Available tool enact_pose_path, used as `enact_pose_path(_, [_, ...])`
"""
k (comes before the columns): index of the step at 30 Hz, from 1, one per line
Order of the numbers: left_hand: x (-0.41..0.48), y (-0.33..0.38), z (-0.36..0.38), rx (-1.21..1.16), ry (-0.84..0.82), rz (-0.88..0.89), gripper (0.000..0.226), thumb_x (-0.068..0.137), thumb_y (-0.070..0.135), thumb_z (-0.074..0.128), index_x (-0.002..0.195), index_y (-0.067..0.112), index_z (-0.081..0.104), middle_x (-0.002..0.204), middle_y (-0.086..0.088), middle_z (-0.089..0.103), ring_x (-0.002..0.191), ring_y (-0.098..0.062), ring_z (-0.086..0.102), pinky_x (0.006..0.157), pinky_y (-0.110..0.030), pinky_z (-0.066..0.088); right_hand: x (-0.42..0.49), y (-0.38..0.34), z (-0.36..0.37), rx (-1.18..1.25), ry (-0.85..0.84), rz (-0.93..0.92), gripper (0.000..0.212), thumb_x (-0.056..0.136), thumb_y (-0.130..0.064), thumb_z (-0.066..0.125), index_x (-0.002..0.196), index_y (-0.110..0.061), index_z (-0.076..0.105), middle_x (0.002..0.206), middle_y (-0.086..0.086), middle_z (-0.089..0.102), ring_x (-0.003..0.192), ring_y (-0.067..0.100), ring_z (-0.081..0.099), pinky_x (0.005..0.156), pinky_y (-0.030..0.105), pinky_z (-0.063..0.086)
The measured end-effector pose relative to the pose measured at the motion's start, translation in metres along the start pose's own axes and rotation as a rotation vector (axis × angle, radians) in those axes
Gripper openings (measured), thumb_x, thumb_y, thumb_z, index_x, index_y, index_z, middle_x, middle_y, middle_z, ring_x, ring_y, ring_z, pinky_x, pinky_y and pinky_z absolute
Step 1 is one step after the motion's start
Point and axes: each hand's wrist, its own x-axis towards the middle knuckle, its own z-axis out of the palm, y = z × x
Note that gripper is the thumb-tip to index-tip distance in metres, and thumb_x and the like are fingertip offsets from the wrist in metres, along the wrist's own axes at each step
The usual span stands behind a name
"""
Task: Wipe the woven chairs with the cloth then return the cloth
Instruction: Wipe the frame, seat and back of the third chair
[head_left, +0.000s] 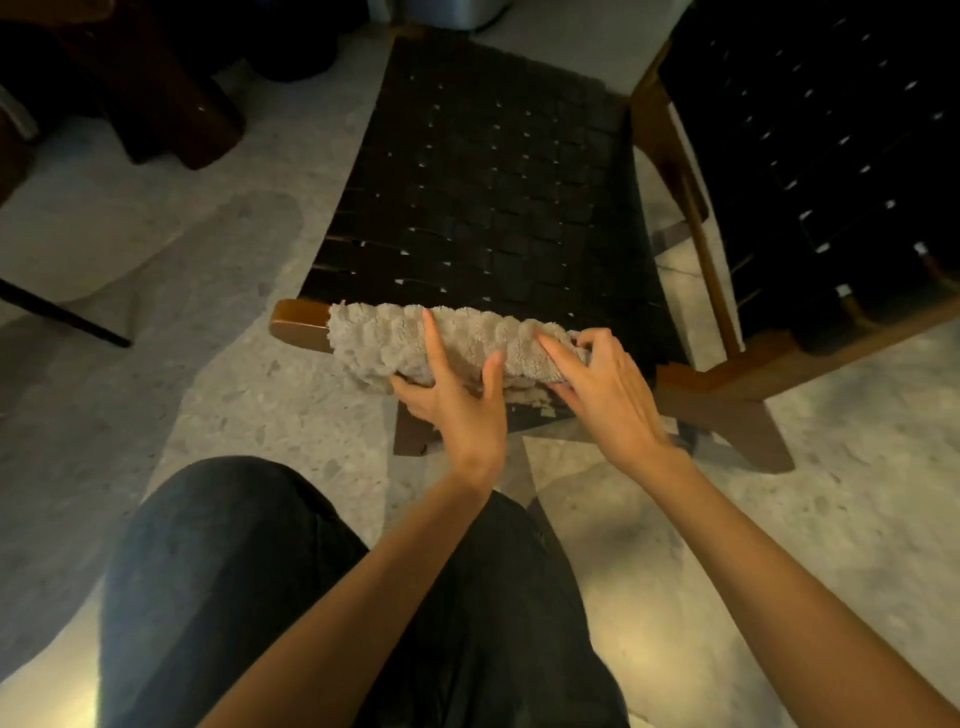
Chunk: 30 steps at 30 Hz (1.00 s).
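The left hand (457, 400) has its fingers (434, 338) spread and mostly straight, pressing down on a beige, shaggy cloth (415, 343); its thumb goes under the cloth's hanging edge, so the grip is loose rather than clamped. The right hand (605, 384) lies just beside it — forefinger stretched flat along the cloth's top, the other fingers curled and pinching its bunched right end. The cloth is draped over the front rail (298, 322) of a chair (488, 197), covering most of that rail and leaving bare brown wood only at the left corner. Behind the cloth runs the dark woven seat, its straps crossing in a checker pattern with small pale gaps. A second chair (810, 156) of the same weave (only partly in view) stands just to the right, its wooden leg splayed on the floor (156, 395) — pale, speckled stone. Dark trousers (249, 597) fill the lower frame beneath both bare forearms. A dark brown block (171, 104) sits at the upper left, well apart from the chairs.
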Motion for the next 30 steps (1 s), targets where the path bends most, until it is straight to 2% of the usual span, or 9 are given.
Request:
enact_pose_path(5, [-0.020, 0.000, 0.022, 0.060, -0.033, 0.052, 0.067, 0.080, 0.012, 0.074, 0.136, 0.032, 0.045, 0.141, -0.014, 0.009, 0.135, -0.025, 0.015, 0.111, -0.027, 0.026, -0.029, 0.033, -0.002, 0.044, 0.025, 0.127, 0.075, 0.081, -0.014, 0.074, 0.146, -0.019, 0.036, 0.119, 0.018, 0.044, 0.098, 0.026, 0.052, 0.068, 0.028, 0.047])
enact_pose_path(8, [-0.021, -0.006, 0.033, 0.100, -0.095, 0.112, 0.062, 0.077, 0.007, 0.076, 0.128, 0.031, 0.051, 0.139, -0.010, 0.013, 0.133, -0.024, 0.027, 0.107, -0.038, 0.039, -0.043, 0.044, -0.002, 0.218, 0.004, 0.249, 0.060, 0.094, -0.019, 0.056, 0.148, -0.025, 0.032, 0.126, 0.018, 0.038, 0.108, 0.029, 0.047, 0.084, 0.030, 0.044])
enact_pose_path(9, [-0.022, -0.008, 0.037, 0.116, -0.103, 0.130, 0.062, 0.077, 0.008, 0.076, 0.128, 0.032, 0.051, 0.141, -0.012, 0.013, 0.134, -0.029, 0.028, 0.106, -0.041, 0.039, -0.050, 0.046, -0.001, 0.241, 0.021, 0.270, 0.060, 0.094, -0.017, 0.056, 0.148, -0.026, 0.031, 0.127, 0.018, 0.036, 0.110, 0.028, 0.045, 0.087, 0.030, 0.044])
enact_pose_path(12, [-0.034, -0.011, 0.050, 0.132, -0.159, 0.157, 0.062, 0.079, 0.010, 0.074, 0.132, 0.032, 0.049, 0.145, -0.017, 0.010, 0.140, -0.032, 0.017, 0.111, -0.044, 0.033, -0.071, 0.054, -0.002, 0.139, 0.066, 0.294, 0.071, 0.091, -0.012, 0.062, 0.151, -0.023, 0.026, 0.126, 0.013, 0.036, 0.107, 0.014, 0.037, 0.084, 0.011, 0.034])
enact_pose_path(15, [-0.052, -0.010, 0.066, 0.134, -0.275, 0.196, 0.062, 0.084, 0.009, 0.069, 0.137, 0.030, 0.044, 0.145, -0.017, 0.008, 0.141, -0.028, 0.011, 0.115, -0.039, 0.026, -0.090, 0.066, -0.008, 0.171, 0.132, 0.409, 0.062, 0.090, -0.008, 0.063, 0.145, -0.023, 0.039, 0.111, 0.008, 0.044, 0.092, 0.003, 0.028, 0.075, 0.004, 0.030])
enact_pose_path(19, [-0.072, -0.006, 0.096, 0.146, -0.451, 0.166, 0.064, 0.089, 0.008, 0.062, 0.142, 0.034, 0.036, 0.147, -0.016, -0.001, 0.142, -0.027, 0.005, 0.115, -0.028, 0.020, -0.110, 0.087, -0.008, 0.200, 0.302, 0.551, 0.048, 0.084, -0.001, 0.068, 0.129, -0.016, 0.060, 0.103, 0.010, 0.057, 0.089, 0.018, 0.052, 0.080, 0.017, 0.041])
enact_pose_path(23, [-0.089, -0.008, 0.122, 0.123, -0.556, 0.154, 0.051, 0.089, 0.007, 0.061, 0.135, 0.025, 0.047, 0.151, -0.015, 0.001, 0.141, -0.026, 0.015, 0.113, -0.031, 0.029, -0.126, 0.106, -0.009, 0.230, 0.426, 0.730, 0.036, 0.084, -0.003, 0.069, 0.119, -0.010, 0.067, 0.103, 0.011, 0.060, 0.091, 0.018, 0.054, 0.076, -0.003, 0.032])
enact_pose_path(25, [-0.095, -0.009, 0.132, 0.177, -0.596, 0.084, 0.037, 0.091, 0.011, 0.061, 0.127, 0.015, 0.053, 0.150, -0.017, 0.018, 0.137, -0.027, 0.026, 0.108, -0.027, 0.031, -0.132, 0.114, -0.009, 0.229, 0.456, 0.810, 0.032, 0.086, -0.004, 0.066, 0.117, -0.012, 0.068, 0.103, 0.010, 0.060, 0.094, 0.019, 0.053, 0.075, 0.000, 0.033])
enact_pose_path(30, [-0.110, -0.008, 0.155, 0.129, -0.671, -0.050, 0.035, 0.092, 0.011, 0.058, 0.126, 0.004, 0.055, 0.135, -0.011, 0.049, 0.127, -0.023, 0.044, 0.097, -0.019, 0.036, -0.139, 0.136, -0.010, 0.072, 0.562, 0.844, 0.034, 0.085, -0.011, 0.049, 0.112, -0.016, 0.070, 0.108, 0.012, 0.060, 0.105, 0.028, 0.049, 0.088, 0.021, 0.031])
